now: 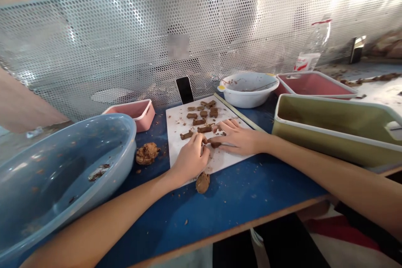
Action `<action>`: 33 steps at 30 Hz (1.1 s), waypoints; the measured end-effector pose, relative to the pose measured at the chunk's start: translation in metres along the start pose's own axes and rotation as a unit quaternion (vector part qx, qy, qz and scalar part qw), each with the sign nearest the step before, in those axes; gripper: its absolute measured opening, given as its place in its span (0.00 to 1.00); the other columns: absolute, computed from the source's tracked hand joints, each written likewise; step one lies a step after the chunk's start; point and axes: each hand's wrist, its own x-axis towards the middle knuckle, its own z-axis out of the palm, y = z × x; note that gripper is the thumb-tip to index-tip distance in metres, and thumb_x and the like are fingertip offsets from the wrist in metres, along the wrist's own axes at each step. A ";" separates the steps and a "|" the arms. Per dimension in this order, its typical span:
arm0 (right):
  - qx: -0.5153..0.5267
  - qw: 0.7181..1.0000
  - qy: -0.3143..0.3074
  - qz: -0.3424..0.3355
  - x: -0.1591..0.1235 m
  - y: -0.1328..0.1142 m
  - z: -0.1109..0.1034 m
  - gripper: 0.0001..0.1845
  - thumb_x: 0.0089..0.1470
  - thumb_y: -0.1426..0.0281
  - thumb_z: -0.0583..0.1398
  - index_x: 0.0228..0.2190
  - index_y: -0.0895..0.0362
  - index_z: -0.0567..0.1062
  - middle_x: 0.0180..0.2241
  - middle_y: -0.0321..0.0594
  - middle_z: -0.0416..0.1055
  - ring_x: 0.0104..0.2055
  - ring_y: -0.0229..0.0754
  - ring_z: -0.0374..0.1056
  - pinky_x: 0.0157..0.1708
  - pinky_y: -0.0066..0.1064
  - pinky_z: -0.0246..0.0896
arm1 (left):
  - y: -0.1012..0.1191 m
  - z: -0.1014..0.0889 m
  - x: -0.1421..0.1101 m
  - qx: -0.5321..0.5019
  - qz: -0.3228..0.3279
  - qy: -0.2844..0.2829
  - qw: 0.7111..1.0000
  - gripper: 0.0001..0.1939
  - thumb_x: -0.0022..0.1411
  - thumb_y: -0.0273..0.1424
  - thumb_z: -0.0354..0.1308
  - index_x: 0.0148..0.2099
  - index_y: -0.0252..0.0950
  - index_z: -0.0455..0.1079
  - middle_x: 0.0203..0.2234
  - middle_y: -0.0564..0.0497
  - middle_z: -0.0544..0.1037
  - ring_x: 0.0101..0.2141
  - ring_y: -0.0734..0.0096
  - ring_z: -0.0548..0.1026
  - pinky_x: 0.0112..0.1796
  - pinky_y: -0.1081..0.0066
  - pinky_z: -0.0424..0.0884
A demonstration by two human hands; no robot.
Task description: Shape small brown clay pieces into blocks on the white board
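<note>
My left hand (192, 157) is over the white board (176, 117), its fingers curled together; whatever they pinch, if anything, is hidden. Facing it, my right hand (238, 138) lies low over the board with its fingers spread. A small brown clay piece (215, 145) shows under the right hand's fingers, close to the left fingertips. Just beyond the hands, a notched clay bar (204, 129) and another clay bar (186, 135) lie on the board. Several shorter clay pieces (203, 114) sit farther back. By my left wrist rests a rounded clay lump (202, 182), at the board's near edge.
A larger clay lump (147, 153) lies left of the board, beside a big blue basin (125, 134). Behind are a pink bin (146, 118), a phone (184, 90) and a white bowl (249, 98). A green bin (333, 142) stands right. Perforated metal (125, 50) closes the back.
</note>
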 end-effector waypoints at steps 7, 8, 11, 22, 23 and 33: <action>-0.015 1.000 -0.018 0.003 0.006 0.004 0.001 0.24 0.80 0.57 0.50 0.62 0.44 0.80 0.62 0.53 0.65 0.61 0.59 0.60 0.61 0.57 0.57 | -0.001 0.001 0.001 0.001 0.004 -0.003 1.000 0.06 0.71 0.24 0.51 0.46 0.41 0.62 0.44 0.47 0.73 0.39 0.61 0.74 0.42 0.60 0.72; -0.014 1.000 -0.020 0.003 0.006 0.004 0.001 0.24 0.80 0.56 0.49 0.61 0.45 0.80 0.62 0.53 0.65 0.61 0.59 0.60 0.60 0.56 0.57 | -0.001 0.002 0.001 0.001 0.004 -0.002 1.000 0.06 0.71 0.24 0.51 0.47 0.41 0.62 0.44 0.47 0.73 0.39 0.61 0.74 0.42 0.60 0.72; -0.008 1.000 -0.020 -0.001 0.008 0.005 0.002 0.24 0.80 0.56 0.48 0.59 0.47 0.81 0.62 0.52 0.66 0.60 0.58 0.60 0.59 0.55 0.58 | 0.000 0.001 0.001 0.004 0.002 -0.002 1.000 0.06 0.71 0.24 0.51 0.47 0.41 0.63 0.44 0.47 0.74 0.39 0.60 0.75 0.42 0.61 0.72; 0.018 0.999 0.010 -0.037 0.003 0.006 0.001 0.23 0.80 0.59 0.50 0.58 0.48 0.82 0.59 0.52 0.66 0.59 0.56 0.60 0.59 0.52 0.58 | -0.002 0.003 0.000 -0.009 -0.008 -0.002 1.000 0.08 0.71 0.26 0.51 0.51 0.41 0.62 0.46 0.46 0.74 0.39 0.59 0.75 0.43 0.59 0.74; 0.021 0.999 0.009 -0.035 0.004 0.005 0.001 0.23 0.80 0.59 0.50 0.57 0.49 0.82 0.59 0.52 0.66 0.59 0.56 0.60 0.59 0.52 0.58 | -0.003 0.004 0.000 -0.010 -0.006 -0.003 1.000 0.08 0.71 0.26 0.51 0.51 0.41 0.62 0.46 0.46 0.74 0.40 0.58 0.76 0.43 0.58 0.74; 0.018 0.999 0.039 0.013 -0.006 0.008 -0.003 0.26 0.77 0.50 0.55 0.64 0.48 0.77 0.57 0.52 0.70 0.59 0.57 0.64 0.59 0.55 0.61 | -0.003 0.002 0.000 -0.005 0.003 -0.004 1.000 0.09 0.72 0.26 0.52 0.53 0.40 0.65 0.47 0.45 0.75 0.40 0.59 0.77 0.43 0.59 0.75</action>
